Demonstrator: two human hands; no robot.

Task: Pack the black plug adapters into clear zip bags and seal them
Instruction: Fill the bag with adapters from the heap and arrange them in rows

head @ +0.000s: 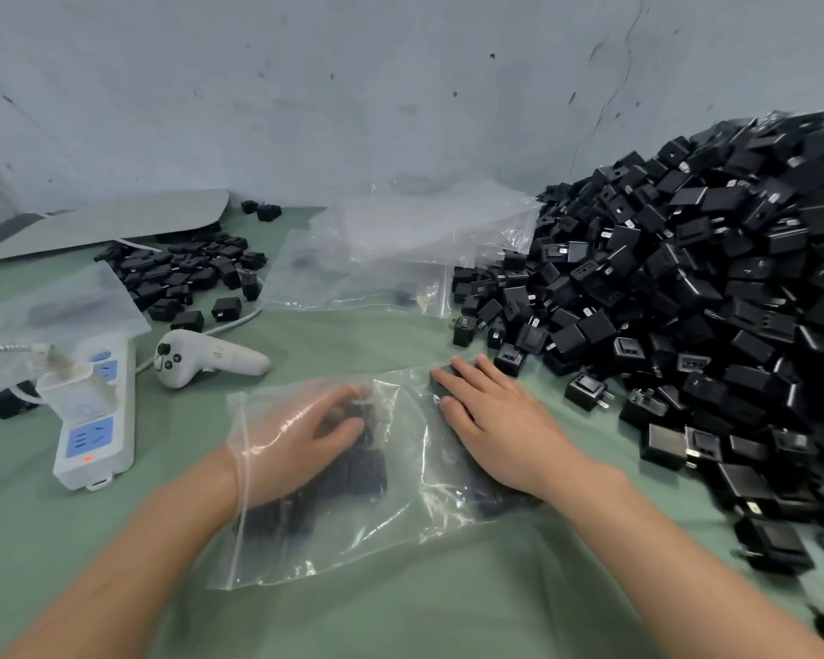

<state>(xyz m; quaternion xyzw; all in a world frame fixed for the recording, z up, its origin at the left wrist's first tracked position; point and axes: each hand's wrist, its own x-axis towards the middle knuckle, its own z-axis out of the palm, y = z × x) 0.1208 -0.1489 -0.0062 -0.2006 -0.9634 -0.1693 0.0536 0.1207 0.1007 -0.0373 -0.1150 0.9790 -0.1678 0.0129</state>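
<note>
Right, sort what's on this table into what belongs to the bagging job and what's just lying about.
Job: open zip bag, adapters inside it, big adapter pile, smaller adapter pile, spare bags.
Lying about: power strip, white controller, grey board.

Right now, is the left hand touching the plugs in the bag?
Touching. The head view shows the left hand inside the bag, its fingers curled down onto the black plugs with no gap.
</note>
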